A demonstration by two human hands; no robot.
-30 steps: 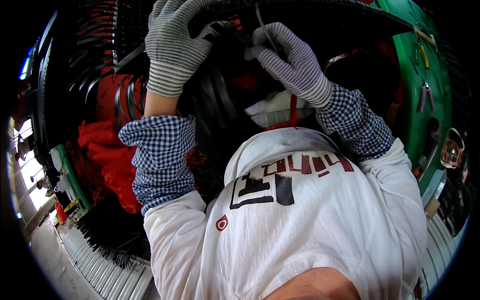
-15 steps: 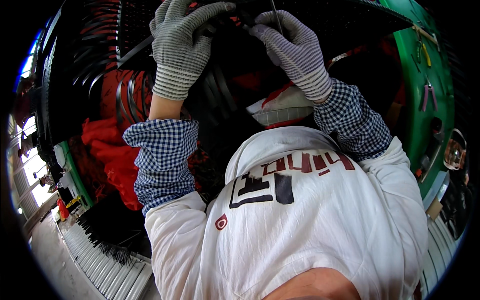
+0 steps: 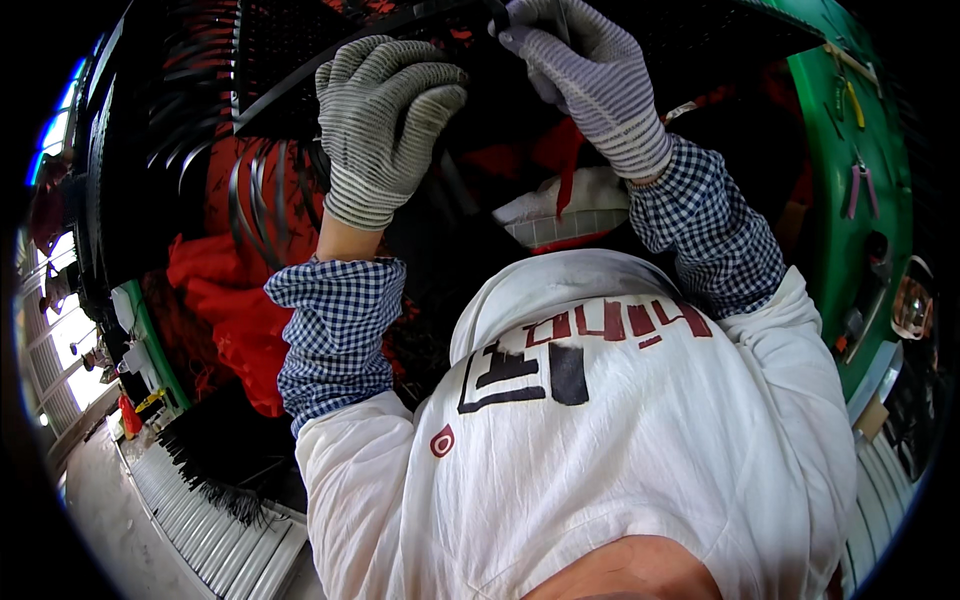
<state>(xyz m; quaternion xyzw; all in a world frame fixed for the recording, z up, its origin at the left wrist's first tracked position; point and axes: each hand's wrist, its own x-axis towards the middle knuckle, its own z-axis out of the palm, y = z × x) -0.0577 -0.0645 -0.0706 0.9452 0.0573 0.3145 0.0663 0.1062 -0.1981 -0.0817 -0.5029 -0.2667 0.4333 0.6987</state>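
Both hands wear striped knit gloves. My left hand (image 3: 388, 130) is just below the edge of a black woven or perforated panel (image 3: 275, 98), its fingers curled inward. Dark surroundings hide what, if anything, lies in its grasp. Higher and to the right, my right hand (image 3: 592, 75) is closed in a pinch at the upper rim of the view. A thin metal rod-like tool (image 3: 563, 22) shows between its fingers, and the end of a black strip (image 3: 497, 12) is at its fingertips. Several loose black strips (image 3: 255, 205) hang from the panel's left side.
Red cloth (image 3: 225, 325) hangs at the left, above black bristles (image 3: 215, 480) and a roller conveyor (image 3: 225, 545). A green board (image 3: 815, 95) on the right bears pink-handled pliers (image 3: 860, 190) and a yellow-handled tool (image 3: 854, 104). A pale pad (image 3: 565, 205) lies below my right hand.
My left hand has come down toward me from the panel's edge, and its fingers have curled more. My right hand has moved slightly up, still with the thin tool.
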